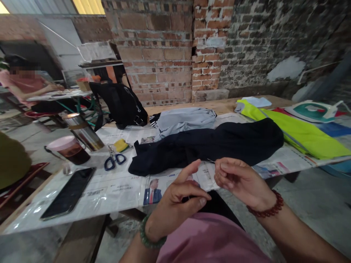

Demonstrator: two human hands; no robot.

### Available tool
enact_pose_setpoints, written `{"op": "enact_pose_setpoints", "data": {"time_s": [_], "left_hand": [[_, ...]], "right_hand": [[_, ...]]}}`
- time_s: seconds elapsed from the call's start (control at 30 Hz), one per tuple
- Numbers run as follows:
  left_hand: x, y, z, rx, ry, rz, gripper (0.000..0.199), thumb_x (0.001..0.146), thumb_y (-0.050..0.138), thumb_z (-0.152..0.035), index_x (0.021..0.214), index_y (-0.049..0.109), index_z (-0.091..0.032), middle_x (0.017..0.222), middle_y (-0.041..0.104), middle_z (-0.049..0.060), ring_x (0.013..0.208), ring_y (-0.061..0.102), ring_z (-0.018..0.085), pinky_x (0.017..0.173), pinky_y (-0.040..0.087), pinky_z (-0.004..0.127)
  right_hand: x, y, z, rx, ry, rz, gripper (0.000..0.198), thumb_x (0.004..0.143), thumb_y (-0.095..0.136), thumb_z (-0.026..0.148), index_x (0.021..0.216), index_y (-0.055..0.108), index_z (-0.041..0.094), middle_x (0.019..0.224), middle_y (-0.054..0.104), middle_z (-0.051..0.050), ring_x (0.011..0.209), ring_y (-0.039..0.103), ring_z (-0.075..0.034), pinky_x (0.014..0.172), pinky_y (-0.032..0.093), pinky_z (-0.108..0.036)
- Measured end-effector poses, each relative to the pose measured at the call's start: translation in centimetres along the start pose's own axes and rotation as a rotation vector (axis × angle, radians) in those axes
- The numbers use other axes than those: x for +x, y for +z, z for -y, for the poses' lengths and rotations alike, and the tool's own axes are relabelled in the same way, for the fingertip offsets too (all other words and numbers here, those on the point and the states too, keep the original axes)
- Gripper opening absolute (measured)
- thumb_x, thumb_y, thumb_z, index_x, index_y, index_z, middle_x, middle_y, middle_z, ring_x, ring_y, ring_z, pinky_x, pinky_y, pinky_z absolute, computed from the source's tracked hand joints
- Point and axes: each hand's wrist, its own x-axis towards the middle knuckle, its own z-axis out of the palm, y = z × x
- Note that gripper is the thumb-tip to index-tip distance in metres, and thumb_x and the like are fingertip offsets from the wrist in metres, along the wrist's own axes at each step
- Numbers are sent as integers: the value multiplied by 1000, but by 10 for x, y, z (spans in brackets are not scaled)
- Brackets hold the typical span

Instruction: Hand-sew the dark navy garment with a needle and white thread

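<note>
My right hand, with a red bead bracelet at its wrist, pinches a thin needle that points left. Just left of it is my left hand, wearing a green bead bracelet. Its index finger stretches up toward the needle, while the thumb lies against another finger; whatever is between them is too small to make out. Both hands are above my lap at the table's near edge. Beyond them, a folded dark navy garment lies across the newspaper-covered table, apart from my fingers.
Blue-handled scissors, a yellow sponge, a phone, a mug of dark drink and a steel flask stand left. Behind are a black bag and grey cloth; right, a neon vest and iron. A person sits far left.
</note>
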Motion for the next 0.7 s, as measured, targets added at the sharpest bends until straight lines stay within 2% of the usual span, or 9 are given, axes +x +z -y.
{"op": "enact_pose_setpoints", "data": {"time_s": [0.27, 0.5, 0.7], "left_hand": [[-1, -4, 4, -86, -50, -1, 12, 74, 61, -22, 76, 71, -26, 134, 40, 0, 120, 36, 27, 97, 33, 38], [-8, -7, 10, -89, -107, 18, 13, 74, 60, -19, 76, 71, -25, 132, 42, 1, 118, 39, 25, 93, 37, 34], [-16, -5, 14, -60, -122, 51, 12, 75, 60, -21, 78, 71, -26, 130, 44, 1, 116, 41, 23, 96, 33, 34]], "right_hand": [[1, -7, 5, 18, -62, -3, 12, 75, 53, 18, 65, 58, 13, 47, 42, 2, 41, 36, -5, 47, 25, -23], [2, -9, 9, 31, -100, 28, 16, 76, 50, 16, 61, 55, 12, 52, 41, 2, 42, 35, -5, 46, 26, -23], [7, -15, 14, 86, -114, 49, 15, 76, 48, 17, 62, 52, 14, 54, 37, 3, 42, 31, -4, 45, 28, -22]]}}
